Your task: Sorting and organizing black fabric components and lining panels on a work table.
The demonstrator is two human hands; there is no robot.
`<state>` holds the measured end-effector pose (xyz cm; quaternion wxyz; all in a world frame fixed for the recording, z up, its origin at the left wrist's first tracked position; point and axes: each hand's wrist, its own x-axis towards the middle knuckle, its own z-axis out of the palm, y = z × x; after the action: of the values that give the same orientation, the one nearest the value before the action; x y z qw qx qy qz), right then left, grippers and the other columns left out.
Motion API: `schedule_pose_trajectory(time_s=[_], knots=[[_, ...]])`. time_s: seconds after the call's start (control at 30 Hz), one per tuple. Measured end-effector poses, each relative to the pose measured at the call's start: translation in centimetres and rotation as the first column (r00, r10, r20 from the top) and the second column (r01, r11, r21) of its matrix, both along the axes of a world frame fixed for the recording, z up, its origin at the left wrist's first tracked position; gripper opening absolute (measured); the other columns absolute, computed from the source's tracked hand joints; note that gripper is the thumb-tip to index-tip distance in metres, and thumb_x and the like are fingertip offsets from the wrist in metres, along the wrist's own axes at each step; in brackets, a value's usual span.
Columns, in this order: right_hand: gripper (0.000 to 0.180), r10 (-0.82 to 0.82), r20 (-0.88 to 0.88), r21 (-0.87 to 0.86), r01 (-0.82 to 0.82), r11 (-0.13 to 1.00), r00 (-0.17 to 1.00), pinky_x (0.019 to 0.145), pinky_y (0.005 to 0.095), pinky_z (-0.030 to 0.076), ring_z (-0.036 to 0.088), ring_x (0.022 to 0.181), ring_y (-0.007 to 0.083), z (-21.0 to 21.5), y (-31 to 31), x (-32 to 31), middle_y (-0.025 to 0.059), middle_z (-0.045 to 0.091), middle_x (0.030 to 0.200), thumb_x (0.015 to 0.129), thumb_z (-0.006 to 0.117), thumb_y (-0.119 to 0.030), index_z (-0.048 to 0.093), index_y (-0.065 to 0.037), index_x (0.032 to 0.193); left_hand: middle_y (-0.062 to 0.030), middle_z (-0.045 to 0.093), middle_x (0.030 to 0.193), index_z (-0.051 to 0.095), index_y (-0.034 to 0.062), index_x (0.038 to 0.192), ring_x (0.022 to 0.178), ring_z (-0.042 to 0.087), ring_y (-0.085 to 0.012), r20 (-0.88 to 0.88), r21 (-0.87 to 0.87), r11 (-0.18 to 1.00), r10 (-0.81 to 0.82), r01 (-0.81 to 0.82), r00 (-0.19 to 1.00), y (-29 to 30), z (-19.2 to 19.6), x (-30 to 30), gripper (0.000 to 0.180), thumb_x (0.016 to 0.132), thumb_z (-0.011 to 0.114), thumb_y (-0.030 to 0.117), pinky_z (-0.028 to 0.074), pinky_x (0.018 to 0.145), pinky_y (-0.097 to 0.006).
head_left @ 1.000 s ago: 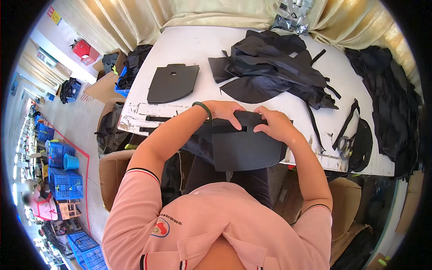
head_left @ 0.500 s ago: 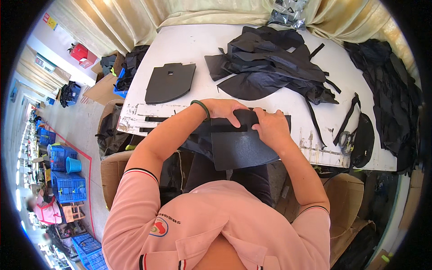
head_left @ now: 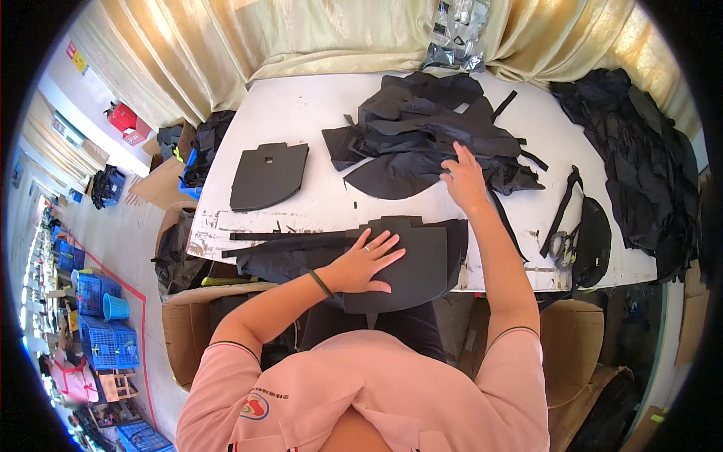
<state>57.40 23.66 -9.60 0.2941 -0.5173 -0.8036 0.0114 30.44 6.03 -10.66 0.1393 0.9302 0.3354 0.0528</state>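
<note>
My left hand lies flat, fingers spread, on a black shield-shaped panel that overhangs the near edge of the white table. Black fabric and a long black strip lie under and beside that panel. My right hand reaches forward and rests with fingers spread on a rounded black fabric piece at the foot of a heap of black cut pieces. Neither hand grips anything.
A second black stiff panel lies at the table's left. Black straps and an oval piece lie at the right, with a large pile of black fabric beyond. Cardboard boxes stand below the table edge. Curtains hang behind.
My right hand left the panel at the table edge and reached forward onto the heap of black pieces. My left hand went flat on the panel.
</note>
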Motion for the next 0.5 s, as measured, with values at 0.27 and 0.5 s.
schedule_pose_trajectory(time_s=[0.27, 0.5], knots=[[0.02, 0.006, 0.096, 0.1, -0.016, 0.995, 0.995, 0.1, 0.0489, 0.037, 0.054, 0.11, 0.027, 1.9, 2.4, -3.3, 0.0071, 0.064, 0.103, 0.08, 0.066, -0.013, 0.067, -0.007, 0.099, -0.0133, 0.02, 0.157, 0.029, 0.017, 0.149, 0.146, 0.015, -0.0316, 0.054, -0.071, 0.997, 0.04, -0.036, 0.998, 0.2, 0.4, -0.3, 0.082, 0.084, 0.063, 0.053, 0.009, 0.115, -0.055], [0.014, 0.174, -0.276, 0.246, -0.106, 0.964, 0.945, 0.078, 0.0385, 0.048, 0.059, 0.085, 0.0284, 7.2, -0.8, -4.1, 0.0084, 0.063, 0.082, 0.077, 0.066, -0.002, 0.065, -0.008, 0.089, -0.0162, 0.046, 0.139, 0.043, 0.01, 0.14, 0.131, 0.042, -0.0297, 0.48, -0.433, 0.895, 0.329, -0.107, 0.813, 1.6, 0.8, -1.0, 0.061, 0.09, 0.063, 0.04, 0.029, 0.111, -0.046]])
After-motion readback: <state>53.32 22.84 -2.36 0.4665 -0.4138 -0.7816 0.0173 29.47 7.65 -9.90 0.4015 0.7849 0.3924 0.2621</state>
